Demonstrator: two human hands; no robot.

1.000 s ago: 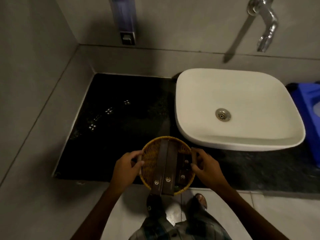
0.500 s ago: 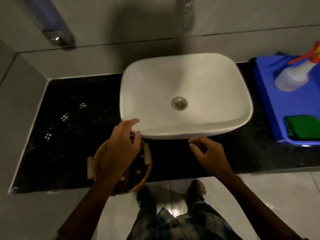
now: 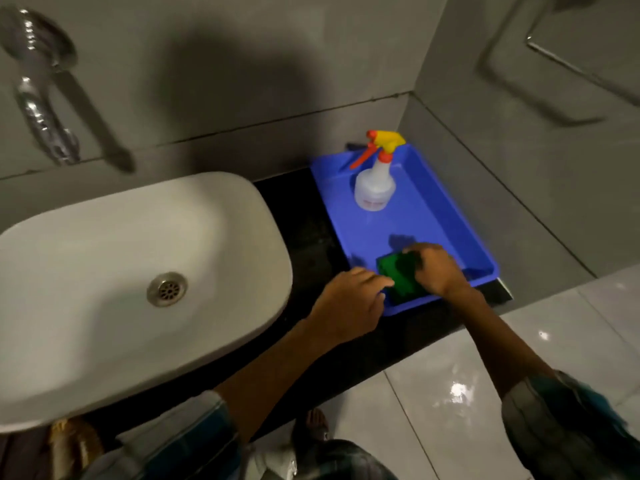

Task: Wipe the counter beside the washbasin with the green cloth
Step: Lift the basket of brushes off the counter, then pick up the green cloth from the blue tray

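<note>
The folded green cloth [image 3: 398, 277] lies in the near corner of a blue tray [image 3: 433, 216] on the black counter [image 3: 304, 216], right of the white washbasin [image 3: 104, 271]. My right hand [image 3: 437, 271] rests on the cloth with its fingers curled over the far edge, gripping it. My left hand [image 3: 349, 303] is beside it at the tray's near left rim. Its fingers are stretched out and their tips touch the cloth's left edge. The right part of the cloth is hidden under my right hand.
A white spray bottle [image 3: 374, 187] with a yellow and red trigger stands at the far end of the tray. A chrome tap [image 3: 41, 109] juts from the wall above the basin. A wicker basket [image 3: 74, 441] shows at the bottom left. Grey walls close the right corner.
My view swung right from the counter's left side to the blue tray. Both hands left the wicker basket and moved to the green cloth, the right hand now on it.
</note>
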